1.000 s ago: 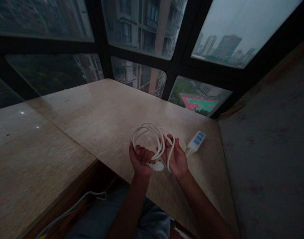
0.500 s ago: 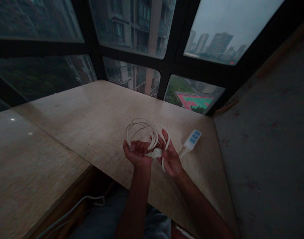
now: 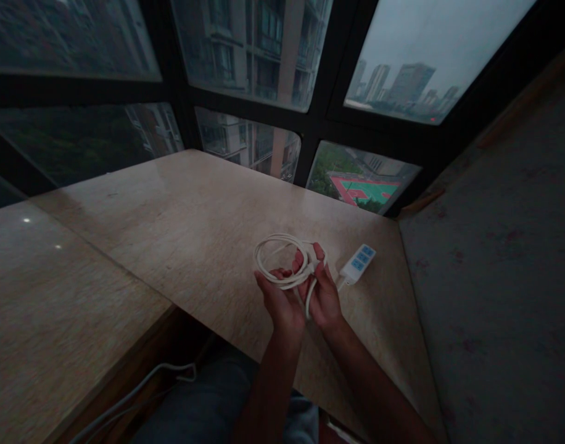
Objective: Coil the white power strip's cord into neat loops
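Observation:
A white power cord point(image 3: 274, 282), wound into a loose coil, is held above the tabletop between both hands. My left hand point(image 3: 282, 302) is closed round the near side of the loops, its fingers partly hidden behind them. On the right of the coil, my right hand point(image 3: 325, 293) grips the cord, with the pale plug point(image 3: 311, 266) by its fingers. A length of cord hangs below the right palm. The white power strip point(image 3: 360, 264) with blue socket faces lies on the table just right of my right hand, the cord running from its near end.
The stone-patterned tabletop point(image 3: 194, 216) reaches back to dark-framed windows point(image 3: 305, 132). A patterned wall point(image 3: 486, 277) bounds it on the right. At the lower left, a pale cable point(image 3: 139, 385) hangs near the table's front edge and my legs point(image 3: 203, 401).
My left hand and the coil have moved right, closer to my right hand. The coil now lies flatter, and the plug has shifted up and right towards my right fingers.

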`<action>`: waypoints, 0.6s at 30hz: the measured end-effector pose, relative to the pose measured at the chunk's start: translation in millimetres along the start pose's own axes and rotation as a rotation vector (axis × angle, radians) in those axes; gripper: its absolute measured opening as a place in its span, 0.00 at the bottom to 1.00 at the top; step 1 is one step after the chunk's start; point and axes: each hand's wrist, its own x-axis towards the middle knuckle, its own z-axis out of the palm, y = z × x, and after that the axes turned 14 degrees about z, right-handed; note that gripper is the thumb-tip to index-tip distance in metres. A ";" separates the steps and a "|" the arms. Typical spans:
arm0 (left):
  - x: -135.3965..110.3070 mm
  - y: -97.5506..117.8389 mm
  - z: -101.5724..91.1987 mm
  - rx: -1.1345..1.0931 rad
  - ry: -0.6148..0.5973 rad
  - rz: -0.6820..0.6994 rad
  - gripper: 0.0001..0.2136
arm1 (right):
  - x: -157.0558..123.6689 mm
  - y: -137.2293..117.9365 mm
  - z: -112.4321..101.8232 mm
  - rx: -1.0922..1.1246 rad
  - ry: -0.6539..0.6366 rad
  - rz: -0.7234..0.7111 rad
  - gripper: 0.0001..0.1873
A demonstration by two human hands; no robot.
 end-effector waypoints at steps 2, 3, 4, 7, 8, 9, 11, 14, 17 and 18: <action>-9.4 -9.4 -8.3 0.054 0.057 -0.027 0.22 | -0.5 -2.9 0.8 0.041 0.035 0.010 0.37; -13.7 -12.8 -11.8 0.073 0.053 -0.037 0.22 | -0.8 -4.5 1.2 0.055 0.056 0.022 0.36; -17.6 -15.3 -14.7 0.088 0.034 -0.040 0.22 | -1.1 -6.4 1.3 0.064 0.075 0.036 0.36; -26.2 -17.8 -21.1 0.137 -0.068 -0.010 0.23 | 0.0 -14.3 -0.7 0.064 0.071 0.087 0.29; -28.3 -17.9 -23.1 0.165 -0.089 0.011 0.22 | 1.0 -17.8 -2.3 0.059 0.043 0.115 0.25; -30.2 -18.1 -25.3 0.202 -0.106 0.033 0.22 | 2.1 -21.6 -4.2 0.056 0.011 0.148 0.22; -34.0 -19.5 -30.2 0.292 -0.152 0.049 0.21 | 4.7 -29.7 -9.0 0.057 -0.036 0.206 0.18; -39.6 -24.2 -36.9 0.377 -0.225 -0.070 0.21 | 7.9 -41.0 -17.1 0.054 -0.053 0.202 0.14; -43.5 -27.5 -39.0 0.364 -0.270 -0.247 0.22 | 9.2 -50.1 -25.0 0.057 -0.083 0.178 0.13; -44.0 -27.4 -38.6 0.360 -0.288 -0.280 0.22 | 9.2 -52.9 -27.3 0.070 -0.098 0.186 0.13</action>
